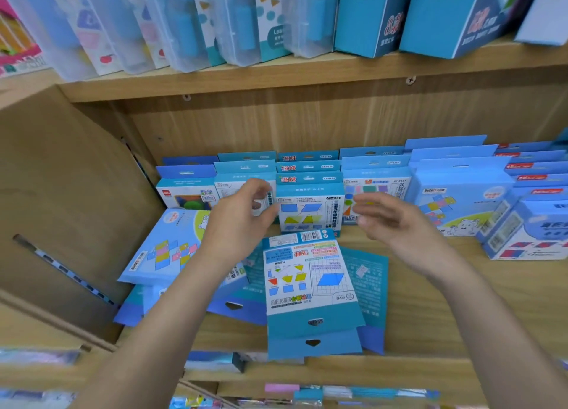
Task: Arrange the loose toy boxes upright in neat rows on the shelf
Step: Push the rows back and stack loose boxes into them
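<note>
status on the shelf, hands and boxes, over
Left hand at upright front box, grip unclear; right hand open, holding nothing. Several boxes lying flat in front of the rows. Nothing blocking them.

An upright box (309, 212) stands between the left grip (242, 215) and the right grip (390, 221), at the front of a row running back to the shelf (461, 301) wall. Before both grips, flat boxes (307, 279) lie overlapped on the shelf. Left of the left grip, a tilted box (166, 245) rests on others. Right of the right grip stand more upright rows (461, 199).

blue toy boxes (310, 285), seemingly multicoloured shapes
</note>
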Tool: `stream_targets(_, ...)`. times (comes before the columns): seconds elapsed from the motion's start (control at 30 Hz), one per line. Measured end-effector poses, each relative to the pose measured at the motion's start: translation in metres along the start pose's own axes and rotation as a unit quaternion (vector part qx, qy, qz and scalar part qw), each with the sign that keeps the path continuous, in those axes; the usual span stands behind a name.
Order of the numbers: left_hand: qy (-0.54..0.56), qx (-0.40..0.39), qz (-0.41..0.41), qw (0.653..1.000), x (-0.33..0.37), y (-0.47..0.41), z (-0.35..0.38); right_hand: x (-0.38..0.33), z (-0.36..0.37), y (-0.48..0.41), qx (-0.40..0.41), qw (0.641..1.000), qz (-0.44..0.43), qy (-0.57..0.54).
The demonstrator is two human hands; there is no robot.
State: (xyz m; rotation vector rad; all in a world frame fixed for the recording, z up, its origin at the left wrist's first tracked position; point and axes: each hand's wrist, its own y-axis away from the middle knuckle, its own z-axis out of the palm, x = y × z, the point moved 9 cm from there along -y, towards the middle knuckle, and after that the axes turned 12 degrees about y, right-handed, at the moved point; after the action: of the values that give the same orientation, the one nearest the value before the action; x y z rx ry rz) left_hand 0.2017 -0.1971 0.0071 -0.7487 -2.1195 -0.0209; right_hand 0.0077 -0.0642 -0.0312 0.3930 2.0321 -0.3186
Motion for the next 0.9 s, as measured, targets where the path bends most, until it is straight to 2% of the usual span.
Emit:
stream_targets(0.07,0.085,-0.012,-0.009,0.996,0.007,0.034,-0.008,0.003,0.007,0.021,-0.034,0.999,-0.004,-0.013)
stream_targets(0.13,0.106,-0.046,-0.024,0.993,0.006,0.067,-0.004,0.007,0.017,0.037,-0.049,0.999,-0.005,-0.019)
stream_targets(0.33,0.050,-0.098,0.029,0.994,-0.009,0.126,0.025,0.006,0.043,0.065,-0.065,0.998,-0.003,-0.027)
stream_targets(0.4,-0.014,-0.126,0.054,0.991,-0.011,0.135,0.037,0.009,0.046,0.069,-0.056,0.998,0.006,-0.010)
stream_targets(0.5,-0.117,-0.104,0.137,0.978,-0.006,0.138,0.039,0.010,0.048,0.071,-0.042,0.999,-0.010,0.030)
stream_targets(0.57,-0.144,-0.083,0.181,0.969,0.000,0.138,0.038,0.011,0.050,0.071,-0.035,0.998,-0.022,0.056)
stream_targets(0.67,-0.151,-0.015,0.234,0.960,0.011,0.135,0.026,0.008,0.052,0.075,-0.048,0.997,-0.043,0.030)
stream_targets(0.77,-0.078,0.048,0.263,0.961,0.026,0.117,0.004,-0.006,0.050,0.076,-0.054,0.996,-0.067,0.018)
stream_targets(0.83,0.014,0.065,0.230,0.971,0.035,0.101,-0.008,-0.020,0.037,0.070,0.020,0.994,-0.088,0.059)
stream_targets(0.9,0.146,0.093,0.150,0.973,0.038,0.089,-0.018,-0.034,0.019,0.066,0.097,0.989,-0.095,0.057)
